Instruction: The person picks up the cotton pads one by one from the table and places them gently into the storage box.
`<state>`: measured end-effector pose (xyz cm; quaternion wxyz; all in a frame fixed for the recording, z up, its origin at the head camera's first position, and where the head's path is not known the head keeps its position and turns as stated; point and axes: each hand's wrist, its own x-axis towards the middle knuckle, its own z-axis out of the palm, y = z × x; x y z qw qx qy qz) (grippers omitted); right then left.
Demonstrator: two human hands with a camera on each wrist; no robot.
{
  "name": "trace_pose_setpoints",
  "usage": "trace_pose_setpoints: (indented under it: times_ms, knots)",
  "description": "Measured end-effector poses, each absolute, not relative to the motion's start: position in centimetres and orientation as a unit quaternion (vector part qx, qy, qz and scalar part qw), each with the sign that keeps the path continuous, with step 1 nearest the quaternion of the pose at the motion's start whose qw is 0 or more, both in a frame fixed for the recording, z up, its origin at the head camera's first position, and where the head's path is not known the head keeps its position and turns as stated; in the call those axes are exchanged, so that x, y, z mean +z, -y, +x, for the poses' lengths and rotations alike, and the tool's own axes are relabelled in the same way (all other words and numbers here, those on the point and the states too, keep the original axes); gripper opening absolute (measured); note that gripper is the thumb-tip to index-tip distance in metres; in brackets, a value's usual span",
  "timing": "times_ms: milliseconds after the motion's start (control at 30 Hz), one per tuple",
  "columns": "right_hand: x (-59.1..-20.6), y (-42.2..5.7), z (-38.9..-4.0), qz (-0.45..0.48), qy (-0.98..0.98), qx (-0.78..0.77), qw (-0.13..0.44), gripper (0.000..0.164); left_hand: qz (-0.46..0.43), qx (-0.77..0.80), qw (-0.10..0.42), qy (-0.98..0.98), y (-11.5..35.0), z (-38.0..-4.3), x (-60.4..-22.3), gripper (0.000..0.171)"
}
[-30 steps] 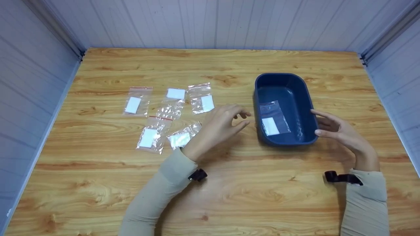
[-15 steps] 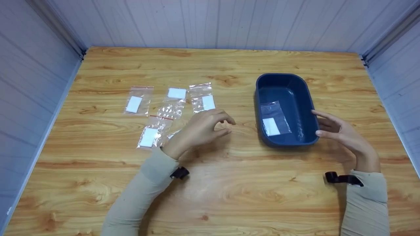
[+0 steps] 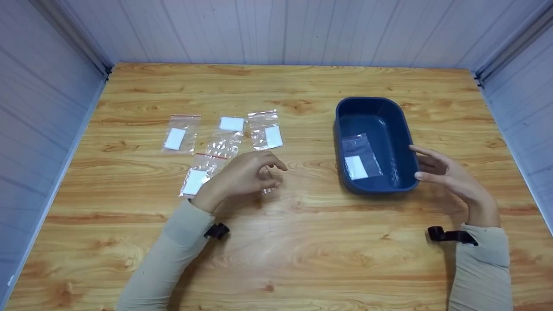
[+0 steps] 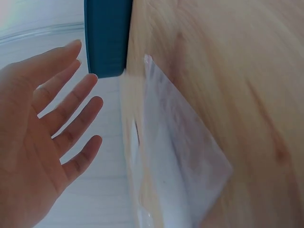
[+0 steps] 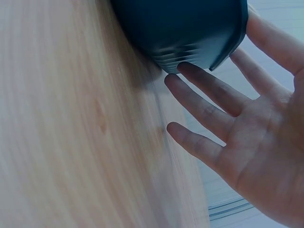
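My left hand [image 3: 242, 175] hovers with loosely bent, spread fingers over a clear zip-lock bag [image 4: 185, 161] holding a white piece. In the head view that bag is mostly hidden under the hand. Nothing sits between the fingers in the left wrist view. At the right, a dark blue plastic box [image 3: 380, 181] stands upright, with one zip-lock bag [image 3: 360, 162] lying inside. My right hand [image 3: 449, 177] touches the box's right wall, its fingers extended in the right wrist view [image 5: 247, 128] and not wrapped round the box.
Several more zip-lock bags with white pieces lie at the left: a far left bag [image 3: 176, 137], a middle bag [image 3: 229, 129], a right bag [image 3: 268, 131] and a nearer one [image 3: 196, 181]. Panel walls border the wooden table [image 3: 302, 259].
My left hand has moved left, away from the box and back over the nearer bags. The right hand, the box and the bag in it have stayed put.
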<state>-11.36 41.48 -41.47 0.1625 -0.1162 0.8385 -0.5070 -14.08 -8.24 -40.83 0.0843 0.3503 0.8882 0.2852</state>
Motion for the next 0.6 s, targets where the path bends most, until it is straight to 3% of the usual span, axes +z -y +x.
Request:
trace_pose_setpoints:
  times_ms: [600]
  knots:
    - [-41.5, -41.4, -11.3, -0.111, -0.838, -0.508, 0.164, 0.063, 0.344, 0.277, 0.124, -0.888, 10.8, -14.2, -42.7, 0.042]
